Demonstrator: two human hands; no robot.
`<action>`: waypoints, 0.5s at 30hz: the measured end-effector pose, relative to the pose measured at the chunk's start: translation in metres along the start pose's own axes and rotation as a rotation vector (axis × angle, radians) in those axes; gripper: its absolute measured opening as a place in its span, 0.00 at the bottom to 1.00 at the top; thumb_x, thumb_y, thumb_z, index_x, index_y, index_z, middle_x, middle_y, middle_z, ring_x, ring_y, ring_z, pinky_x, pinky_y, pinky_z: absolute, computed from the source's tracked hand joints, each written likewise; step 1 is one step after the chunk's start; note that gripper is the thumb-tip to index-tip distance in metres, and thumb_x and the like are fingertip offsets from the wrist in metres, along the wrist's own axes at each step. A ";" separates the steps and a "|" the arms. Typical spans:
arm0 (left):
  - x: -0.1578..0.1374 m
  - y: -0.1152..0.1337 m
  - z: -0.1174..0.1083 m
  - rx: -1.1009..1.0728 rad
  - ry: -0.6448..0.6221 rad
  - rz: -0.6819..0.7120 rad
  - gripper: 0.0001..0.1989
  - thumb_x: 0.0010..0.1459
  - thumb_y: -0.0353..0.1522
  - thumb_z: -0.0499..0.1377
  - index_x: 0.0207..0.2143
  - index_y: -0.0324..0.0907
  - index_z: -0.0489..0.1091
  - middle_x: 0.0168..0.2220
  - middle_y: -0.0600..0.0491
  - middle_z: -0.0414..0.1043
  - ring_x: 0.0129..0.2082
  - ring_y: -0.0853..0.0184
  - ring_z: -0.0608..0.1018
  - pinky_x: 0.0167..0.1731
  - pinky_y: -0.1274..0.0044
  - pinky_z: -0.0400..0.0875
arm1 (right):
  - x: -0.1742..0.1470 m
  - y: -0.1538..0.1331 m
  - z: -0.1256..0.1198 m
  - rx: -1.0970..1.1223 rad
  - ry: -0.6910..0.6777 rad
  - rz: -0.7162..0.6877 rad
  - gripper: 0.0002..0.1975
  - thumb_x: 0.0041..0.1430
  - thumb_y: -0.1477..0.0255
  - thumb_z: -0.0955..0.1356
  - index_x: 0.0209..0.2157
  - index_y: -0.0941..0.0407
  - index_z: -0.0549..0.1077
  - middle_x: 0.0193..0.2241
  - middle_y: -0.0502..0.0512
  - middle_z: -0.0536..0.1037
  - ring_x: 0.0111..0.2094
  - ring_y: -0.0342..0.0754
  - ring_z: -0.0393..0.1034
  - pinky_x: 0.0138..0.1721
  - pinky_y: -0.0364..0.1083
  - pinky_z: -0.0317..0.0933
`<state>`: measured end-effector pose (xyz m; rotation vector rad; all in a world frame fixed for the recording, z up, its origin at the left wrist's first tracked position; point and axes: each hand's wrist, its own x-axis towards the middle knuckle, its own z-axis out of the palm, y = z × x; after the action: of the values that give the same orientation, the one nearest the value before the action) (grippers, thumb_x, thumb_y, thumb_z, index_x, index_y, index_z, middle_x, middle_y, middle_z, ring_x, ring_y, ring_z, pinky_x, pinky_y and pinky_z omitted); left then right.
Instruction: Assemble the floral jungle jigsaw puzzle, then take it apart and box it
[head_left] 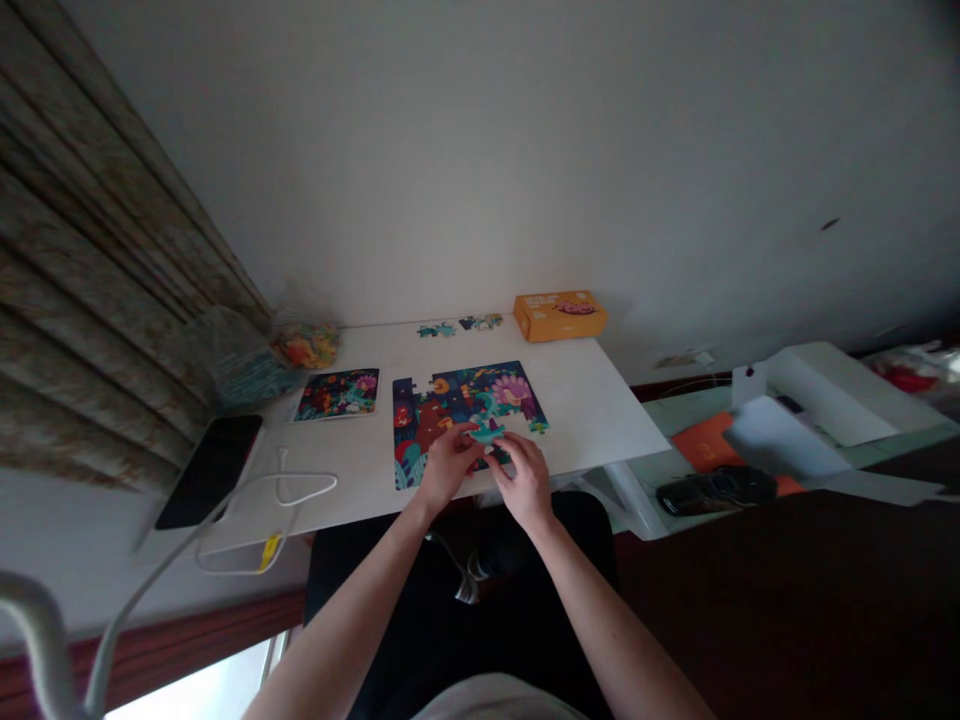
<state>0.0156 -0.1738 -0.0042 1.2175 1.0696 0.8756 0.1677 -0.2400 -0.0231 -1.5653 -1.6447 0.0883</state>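
Observation:
A partly assembled jigsaw puzzle (450, 410), dark blue with colourful figures, lies on the white table. Gaps show along its upper left edge and at its lower right. Over its lower edge, my left hand (448, 462) and my right hand (526, 478) meet, fingers bent inward. Both pinch a small teal and white puzzle piece (489, 434) between them; the fingers partly cover it. Beside the puzzle on the left rests a reference picture (337, 394) with the same artwork. Several loose puzzle pieces (480, 322) lie at the table's back edge.
An orange box (561, 316) stands at the back right of the table (600, 400). To the left are a dark phone (211, 472), a white cable (300, 474) and clear plastic bags (304, 340). A lower glass surface at right holds an open white box (780, 430).

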 end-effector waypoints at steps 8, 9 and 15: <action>0.003 -0.004 0.007 0.117 -0.059 0.016 0.22 0.56 0.36 0.64 0.53 0.39 0.73 0.25 0.58 0.75 0.18 0.72 0.72 0.18 0.80 0.66 | -0.004 0.009 0.005 -0.116 0.115 -0.070 0.11 0.67 0.67 0.69 0.49 0.54 0.78 0.48 0.61 0.81 0.48 0.55 0.74 0.52 0.54 0.66; 0.003 -0.003 0.007 0.192 -0.052 0.041 0.21 0.58 0.35 0.63 0.54 0.39 0.73 0.27 0.57 0.76 0.19 0.70 0.74 0.21 0.79 0.68 | -0.003 0.011 0.005 -0.130 0.133 -0.058 0.11 0.67 0.67 0.69 0.48 0.54 0.78 0.47 0.61 0.81 0.48 0.55 0.74 0.52 0.54 0.65; -0.001 -0.004 -0.002 0.936 0.024 0.477 0.16 0.64 0.30 0.59 0.55 0.44 0.74 0.48 0.46 0.80 0.50 0.57 0.80 0.53 0.64 0.72 | 0.009 0.025 -0.003 -0.298 0.151 0.092 0.09 0.66 0.65 0.71 0.43 0.54 0.80 0.40 0.59 0.81 0.44 0.55 0.72 0.49 0.53 0.60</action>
<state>0.0132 -0.1747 -0.0085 2.3144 1.2779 0.7410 0.1904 -0.2282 -0.0315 -1.8232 -1.5178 -0.2317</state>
